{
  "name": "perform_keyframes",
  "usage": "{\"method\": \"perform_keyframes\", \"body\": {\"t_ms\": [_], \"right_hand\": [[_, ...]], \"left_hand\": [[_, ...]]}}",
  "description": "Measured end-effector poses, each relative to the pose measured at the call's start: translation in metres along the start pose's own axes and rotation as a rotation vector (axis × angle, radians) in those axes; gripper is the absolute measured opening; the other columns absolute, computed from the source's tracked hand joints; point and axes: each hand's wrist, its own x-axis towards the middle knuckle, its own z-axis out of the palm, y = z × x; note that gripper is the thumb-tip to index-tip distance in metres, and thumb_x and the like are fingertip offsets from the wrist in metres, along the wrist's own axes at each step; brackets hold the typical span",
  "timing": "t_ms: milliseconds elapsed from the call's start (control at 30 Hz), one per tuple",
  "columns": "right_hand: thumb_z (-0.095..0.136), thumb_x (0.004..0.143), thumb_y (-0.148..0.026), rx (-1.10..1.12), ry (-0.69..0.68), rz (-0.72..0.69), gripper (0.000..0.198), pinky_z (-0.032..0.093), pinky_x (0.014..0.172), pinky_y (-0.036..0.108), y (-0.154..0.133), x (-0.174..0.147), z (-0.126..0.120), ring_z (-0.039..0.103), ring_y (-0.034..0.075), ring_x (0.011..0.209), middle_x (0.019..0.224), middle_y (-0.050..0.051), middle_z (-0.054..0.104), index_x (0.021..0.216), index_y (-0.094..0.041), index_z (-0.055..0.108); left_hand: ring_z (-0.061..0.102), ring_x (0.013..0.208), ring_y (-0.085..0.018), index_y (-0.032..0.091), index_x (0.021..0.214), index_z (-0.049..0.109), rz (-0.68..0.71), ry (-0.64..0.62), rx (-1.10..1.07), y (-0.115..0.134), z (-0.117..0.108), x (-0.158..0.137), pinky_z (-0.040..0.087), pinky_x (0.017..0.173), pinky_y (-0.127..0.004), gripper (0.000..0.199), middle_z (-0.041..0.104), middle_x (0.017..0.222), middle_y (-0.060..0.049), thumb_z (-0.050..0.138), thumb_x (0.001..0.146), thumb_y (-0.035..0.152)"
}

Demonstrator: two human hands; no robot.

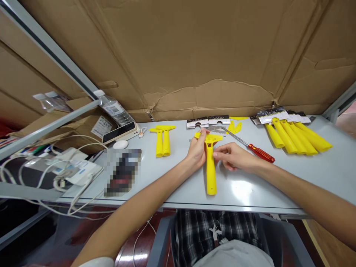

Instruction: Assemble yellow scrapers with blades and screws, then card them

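Note:
A yellow T-shaped scraper handle point(211, 174) is held just above the grey table, its wide head pointing away from me. My left hand point(198, 148) is closed around its upper part, thumb near the head. From the other side, my right hand point(232, 156) has curled fingers, with thumb and fingertips against the grip; whether something small is between them is hidden. Beyond lie yellow plastic pieces point(235, 127) and black-and-white cards point(219, 120). To the right of my right hand rests a red-handled screwdriver point(261, 153), its shaft pointing up and left.
Two more yellow handles point(166, 142) lie left of my hands. Several yellow scrapers with header cards point(290, 139) are fanned out at the right. A blurred-out package point(124, 172), a phone point(119, 132), a bottle point(116, 109) and tangled white cables point(80, 193) occupy the left side. Cardboard point(194, 55) walls the back.

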Motion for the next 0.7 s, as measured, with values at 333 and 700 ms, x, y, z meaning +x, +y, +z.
{"method": "perform_keyframes", "body": {"t_ms": [333,700], "right_hand": [[0.075,0.08,-0.066,0.15,-0.025,0.029,0.072,0.04,0.046,0.015,0.003,0.0,-0.008,0.049,0.003,0.049,0.067,-0.002,0.052,0.118,-0.009,0.051],[0.083,0.073,-0.06,0.251,-0.012,0.021,0.072,0.045,0.049,0.018,0.008,0.0,-0.028,0.057,0.006,0.061,0.083,0.003,0.058,0.112,-0.01,0.048]], "left_hand": [[0.067,0.093,-0.017,0.02,0.106,0.067,0.174,-0.153,0.27,0.006,-0.016,0.019,0.056,0.078,-0.029,0.041,0.069,0.105,-0.005,0.082,0.081,0.05],[0.063,0.073,-0.018,0.021,0.095,0.077,0.661,-0.146,1.351,0.045,-0.067,0.064,0.05,0.084,-0.034,0.014,0.075,0.099,-0.008,0.066,0.087,0.023]]}}
